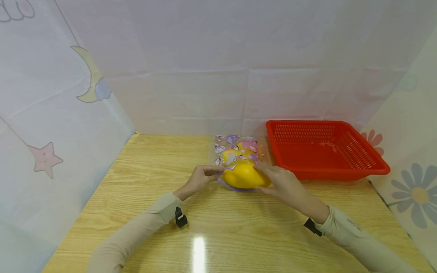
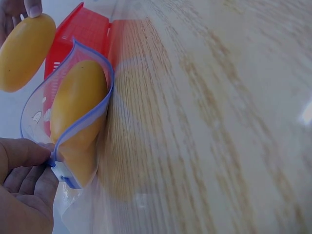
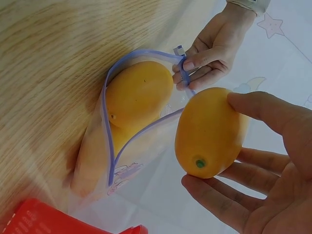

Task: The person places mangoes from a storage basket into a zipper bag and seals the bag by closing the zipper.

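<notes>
A clear zip bag (image 1: 218,149) with pink and purple cartoon prints lies on the table, its purple-rimmed mouth gaping toward me. Inside it sit several yellow mangoes, one mango (image 3: 139,95) right at the opening. My left hand (image 1: 199,179) pinches the bag's rim beside the white slider (image 2: 61,170). Between the thumb and fingers of my right hand (image 1: 286,185) is another yellow mango (image 3: 209,131) with a green stem spot. It is held just outside the mouth and overlaps the bag in the head view.
A red plastic basket (image 1: 327,174) with slotted walls stands right of the bag, close to the back wall. Under everything is a wood-grain table (image 1: 164,159). Pale printed sheets (image 1: 191,76) hang behind and at both sides.
</notes>
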`<state>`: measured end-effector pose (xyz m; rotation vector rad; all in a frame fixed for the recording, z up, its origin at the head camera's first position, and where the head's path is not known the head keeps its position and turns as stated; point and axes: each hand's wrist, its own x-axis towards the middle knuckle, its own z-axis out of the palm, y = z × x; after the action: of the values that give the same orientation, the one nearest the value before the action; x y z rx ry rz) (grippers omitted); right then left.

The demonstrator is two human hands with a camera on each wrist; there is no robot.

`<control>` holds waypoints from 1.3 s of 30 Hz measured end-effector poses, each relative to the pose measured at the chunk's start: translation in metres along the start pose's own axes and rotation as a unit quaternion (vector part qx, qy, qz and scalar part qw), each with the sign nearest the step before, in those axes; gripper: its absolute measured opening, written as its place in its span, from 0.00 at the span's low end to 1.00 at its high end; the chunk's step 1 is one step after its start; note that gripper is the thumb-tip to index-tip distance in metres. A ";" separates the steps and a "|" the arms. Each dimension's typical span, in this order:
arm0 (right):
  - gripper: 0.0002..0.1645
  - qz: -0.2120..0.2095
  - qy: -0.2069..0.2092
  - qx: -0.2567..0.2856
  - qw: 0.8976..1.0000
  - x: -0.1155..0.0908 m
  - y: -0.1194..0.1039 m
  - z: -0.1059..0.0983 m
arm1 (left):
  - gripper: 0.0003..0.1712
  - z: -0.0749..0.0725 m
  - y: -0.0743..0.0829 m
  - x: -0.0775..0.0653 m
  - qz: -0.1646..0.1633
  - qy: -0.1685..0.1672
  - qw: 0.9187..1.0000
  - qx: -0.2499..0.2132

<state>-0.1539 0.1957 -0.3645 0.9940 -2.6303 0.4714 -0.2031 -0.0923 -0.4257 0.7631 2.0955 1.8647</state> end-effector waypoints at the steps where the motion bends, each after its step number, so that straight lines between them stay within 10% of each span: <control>1: 0.38 0.000 -0.002 0.000 1.000 0.000 -0.001 0.000 | 0.16 0.000 0.000 0.000 0.001 -0.001 1.000 0.001; 39: 0.37 -0.028 -0.039 0.015 0.999 0.000 -0.020 0.021 | 0.16 -0.001 0.000 0.000 -0.003 -0.005 1.000 -0.008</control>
<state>-0.1435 0.1728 -0.3789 1.1130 -2.6633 0.4707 -0.2035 -0.0928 -0.4256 0.7610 2.0716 1.8688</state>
